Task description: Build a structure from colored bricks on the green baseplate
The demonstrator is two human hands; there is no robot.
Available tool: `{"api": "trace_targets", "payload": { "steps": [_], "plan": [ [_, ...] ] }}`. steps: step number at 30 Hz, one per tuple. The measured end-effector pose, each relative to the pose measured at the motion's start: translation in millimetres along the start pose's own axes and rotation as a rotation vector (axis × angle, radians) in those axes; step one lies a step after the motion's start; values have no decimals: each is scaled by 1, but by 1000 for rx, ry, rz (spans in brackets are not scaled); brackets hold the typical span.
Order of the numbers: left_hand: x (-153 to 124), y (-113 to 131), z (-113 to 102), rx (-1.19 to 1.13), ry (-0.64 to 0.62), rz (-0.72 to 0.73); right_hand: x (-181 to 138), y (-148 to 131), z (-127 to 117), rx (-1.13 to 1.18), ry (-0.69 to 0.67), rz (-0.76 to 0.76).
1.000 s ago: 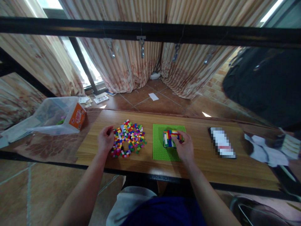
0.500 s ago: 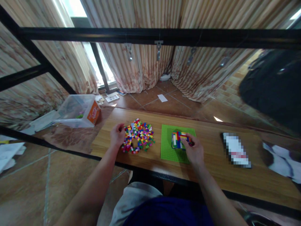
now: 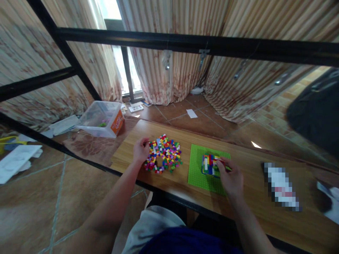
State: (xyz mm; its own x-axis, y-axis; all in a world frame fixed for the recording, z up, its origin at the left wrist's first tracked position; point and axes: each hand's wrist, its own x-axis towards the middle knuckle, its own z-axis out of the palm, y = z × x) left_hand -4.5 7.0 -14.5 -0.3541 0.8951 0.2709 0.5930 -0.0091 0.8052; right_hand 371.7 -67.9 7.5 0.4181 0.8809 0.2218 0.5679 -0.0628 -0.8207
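On a green studded baseplate [image 3: 195, 171] sits a small block of stacked multicoloured toy bricks [image 3: 209, 164]. My right hand [image 3: 232, 178] is at its right side, thumb and fingers closed together over that edge. What they pinch is mostly hidden, with bits of red and green showing near the fingertips. A loose pile of tiny coloured bricks [image 3: 167, 152] lies on the wooden table to the left. At the pile's left edge rests my left hand [image 3: 141, 151], its fingers curled and thumb close to the index finger. Anything between them is too small to name.
A clear plastic box [image 3: 102, 118] with an orange label stands on the floor beyond the table [image 3: 129, 141]. A blurred-out flat item [image 3: 282, 187] lies on the table's right side. A black metal bar [image 3: 169, 41] crosses in front of the curtains.
The view has turned, so the scene sits farther right in the picture. My right thumb has slid rightward across the brick block. My left hand stays beside the pile.
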Motion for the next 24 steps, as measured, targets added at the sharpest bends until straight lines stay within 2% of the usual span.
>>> {"api": "trace_targets", "payload": {
  "steps": [5, 10, 16, 24],
  "plan": [
    [1, -1, 1, 3, 6, -4, 1, -9, -5, 25, 21, 46],
    [-1, 4, -2, 1, 2, -11, -7, -3, -4, 91, 11, 101],
    [-2, 9, -3, 16, -3, -30, -11, 9, 2, 58, -21, 42],
    [-1, 4, 0, 31, 14, -20, -11, 1, 4, 17, 6, 15]
  ]
}}
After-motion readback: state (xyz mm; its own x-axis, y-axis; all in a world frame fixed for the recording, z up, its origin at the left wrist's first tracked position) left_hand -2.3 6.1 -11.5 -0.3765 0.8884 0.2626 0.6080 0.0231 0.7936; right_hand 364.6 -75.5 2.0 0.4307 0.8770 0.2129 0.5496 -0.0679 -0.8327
